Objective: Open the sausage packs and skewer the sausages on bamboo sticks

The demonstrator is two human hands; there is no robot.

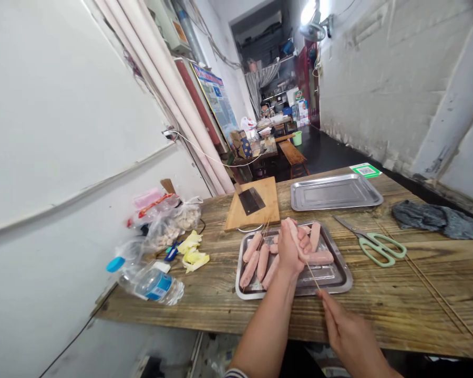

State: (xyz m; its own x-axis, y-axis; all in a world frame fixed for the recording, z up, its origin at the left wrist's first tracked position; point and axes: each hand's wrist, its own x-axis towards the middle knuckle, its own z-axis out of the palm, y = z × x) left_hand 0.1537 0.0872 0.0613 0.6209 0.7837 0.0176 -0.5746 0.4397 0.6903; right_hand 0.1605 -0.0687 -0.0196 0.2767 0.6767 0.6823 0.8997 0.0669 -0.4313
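Note:
My left hand (pixel 290 247) is closed around a pink sausage (pixel 294 234) above a steel tray (pixel 337 279) that holds several more sausages (pixel 256 260). My right hand (pixel 345 325) sits near the table's front edge and pinches the lower end of a thin bamboo skewer (pixel 312 274). The skewer runs up from those fingers into the sausage held in the left hand. Both hands are close together over the tray's near right side.
An empty steel tray (pixel 335 192) lies behind, beside a wooden cutting board (pixel 256 210) with a cleaver (pixel 250 199). Green-handled scissors (pixel 374 244) and loose skewers (pixel 433 286) lie right, near a dark cloth (pixel 437 218). A water bottle (pixel 150 281) and plastic bags (pixel 169 220) lie left.

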